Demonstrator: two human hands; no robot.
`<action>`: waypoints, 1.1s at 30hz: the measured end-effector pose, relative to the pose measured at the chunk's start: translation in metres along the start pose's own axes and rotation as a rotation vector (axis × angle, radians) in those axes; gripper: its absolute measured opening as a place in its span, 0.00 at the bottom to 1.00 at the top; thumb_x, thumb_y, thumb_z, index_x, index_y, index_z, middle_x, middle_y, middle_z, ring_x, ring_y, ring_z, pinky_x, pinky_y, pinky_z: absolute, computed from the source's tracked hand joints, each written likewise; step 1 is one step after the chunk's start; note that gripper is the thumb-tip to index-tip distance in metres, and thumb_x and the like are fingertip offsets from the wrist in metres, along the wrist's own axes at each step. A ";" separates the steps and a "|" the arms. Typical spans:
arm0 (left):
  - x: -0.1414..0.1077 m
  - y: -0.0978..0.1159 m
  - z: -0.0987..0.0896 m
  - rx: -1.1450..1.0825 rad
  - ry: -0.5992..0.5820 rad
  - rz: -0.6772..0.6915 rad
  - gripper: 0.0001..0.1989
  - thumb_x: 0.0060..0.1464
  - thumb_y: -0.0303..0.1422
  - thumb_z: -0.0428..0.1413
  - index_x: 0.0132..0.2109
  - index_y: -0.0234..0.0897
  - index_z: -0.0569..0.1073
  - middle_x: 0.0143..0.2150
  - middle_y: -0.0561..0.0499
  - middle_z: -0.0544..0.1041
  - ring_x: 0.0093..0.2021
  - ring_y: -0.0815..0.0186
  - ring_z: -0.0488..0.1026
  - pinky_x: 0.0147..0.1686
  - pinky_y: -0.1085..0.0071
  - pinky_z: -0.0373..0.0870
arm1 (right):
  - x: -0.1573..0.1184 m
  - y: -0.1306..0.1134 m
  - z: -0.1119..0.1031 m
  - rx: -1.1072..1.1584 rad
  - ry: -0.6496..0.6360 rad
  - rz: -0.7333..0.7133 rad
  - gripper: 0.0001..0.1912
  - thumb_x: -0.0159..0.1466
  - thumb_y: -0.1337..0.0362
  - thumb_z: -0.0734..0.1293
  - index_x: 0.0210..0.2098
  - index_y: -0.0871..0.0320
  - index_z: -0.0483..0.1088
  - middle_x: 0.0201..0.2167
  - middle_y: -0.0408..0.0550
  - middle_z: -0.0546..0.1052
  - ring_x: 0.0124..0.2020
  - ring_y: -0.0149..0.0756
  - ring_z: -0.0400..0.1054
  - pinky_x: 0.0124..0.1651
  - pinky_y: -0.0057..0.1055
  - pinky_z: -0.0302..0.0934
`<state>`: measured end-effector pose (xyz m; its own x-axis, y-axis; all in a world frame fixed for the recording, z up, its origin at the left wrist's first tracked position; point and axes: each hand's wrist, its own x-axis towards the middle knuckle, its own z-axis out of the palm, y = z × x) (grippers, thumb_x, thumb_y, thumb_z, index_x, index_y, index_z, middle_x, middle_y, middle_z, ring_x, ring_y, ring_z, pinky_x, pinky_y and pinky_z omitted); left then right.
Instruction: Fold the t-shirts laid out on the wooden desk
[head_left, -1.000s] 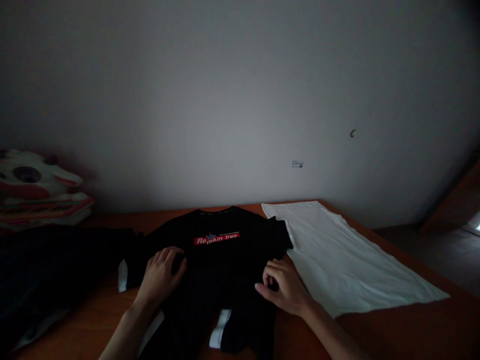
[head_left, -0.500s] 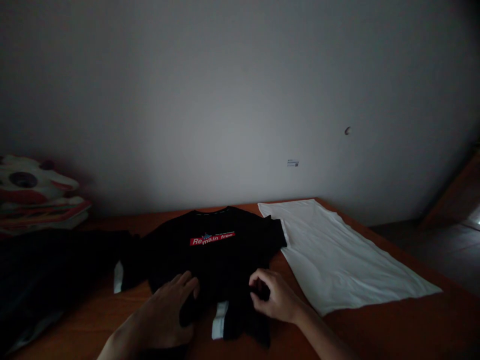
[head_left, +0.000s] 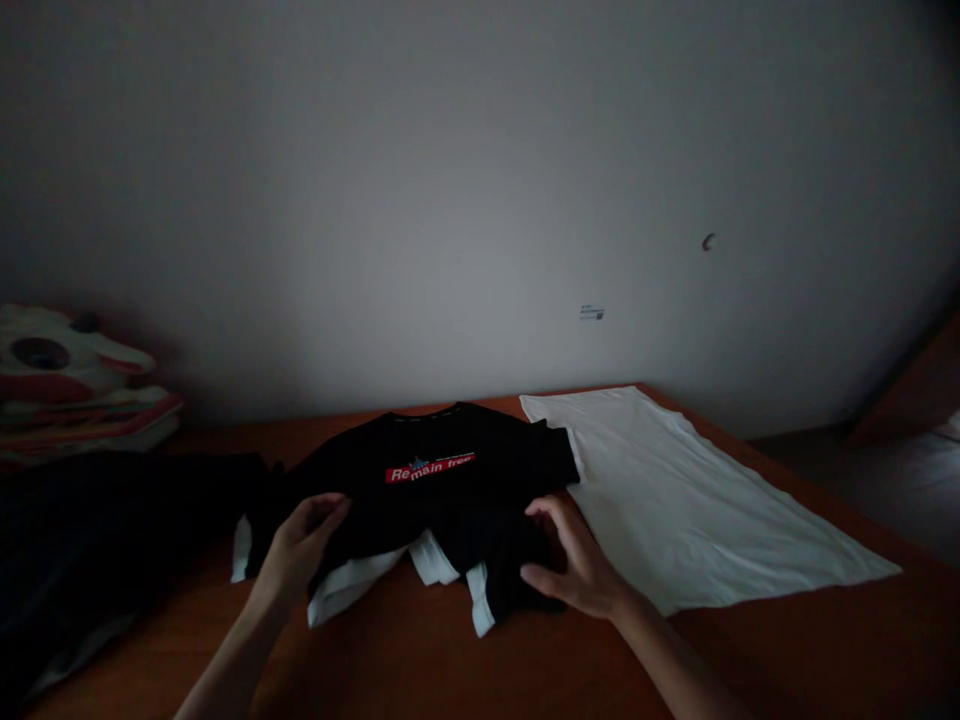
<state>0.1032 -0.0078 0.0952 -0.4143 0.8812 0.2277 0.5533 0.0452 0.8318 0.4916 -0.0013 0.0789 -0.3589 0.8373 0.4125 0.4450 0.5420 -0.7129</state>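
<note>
The shirt (head_left: pixel 427 510) lies on the table (head_left: pixel 420 660), print upward, collar toward the wall (head_left: pixel 480 200), its right side next to the white cloth (head_left: pixel 697 510). The likeliest trouble, I judge, is bunching: its lower edge is uneven, with white bits turned up, so a pull from one hand alone could skew it or set creases. Black overlaps black in dim light, so a layer could easily be missed, and a sideways drag could rumple the white cloth too

The left hand (head_left: pixel 304 535) angles in from below at the shirt's lower left, thumb and fingertips almost meeting; whether fabric is between them, I cannot tell. The right hand (head_left: pixel 577 565) reaches in from the lower right, fingers curved, thumb and index well apart over black fabric, nothing visibly pinched between them
</note>
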 end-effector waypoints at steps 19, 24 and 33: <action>-0.024 0.008 0.006 0.567 -0.391 0.828 0.18 0.57 0.40 0.57 0.54 0.44 0.75 0.59 0.43 0.76 0.55 0.53 0.75 0.54 0.55 0.75 | -0.003 -0.013 0.012 -0.470 -0.035 -0.368 0.28 0.52 0.74 0.74 0.50 0.47 0.73 0.57 0.51 0.69 0.53 0.51 0.66 0.54 0.49 0.65; -0.022 0.008 0.005 0.483 -0.349 0.789 0.12 0.63 0.36 0.53 0.50 0.45 0.78 0.55 0.46 0.79 0.53 0.59 0.77 0.51 0.64 0.76 | 0.001 -0.004 0.014 -0.359 0.098 -0.352 0.16 0.60 0.74 0.67 0.45 0.53 0.72 0.44 0.50 0.75 0.44 0.43 0.69 0.46 0.39 0.67; -0.029 0.016 0.010 0.443 -0.291 0.756 0.13 0.65 0.37 0.51 0.45 0.43 0.80 0.51 0.45 0.81 0.50 0.59 0.78 0.51 0.61 0.77 | 0.001 0.022 0.003 -0.206 0.645 -0.076 0.09 0.72 0.60 0.60 0.42 0.55 0.71 0.35 0.50 0.75 0.38 0.41 0.72 0.41 0.35 0.68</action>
<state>0.1314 -0.0275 0.0966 0.3343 0.8306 0.4454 0.8536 -0.4672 0.2305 0.4989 0.0114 0.0617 0.1374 0.6372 0.7584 0.6081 0.5502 -0.5724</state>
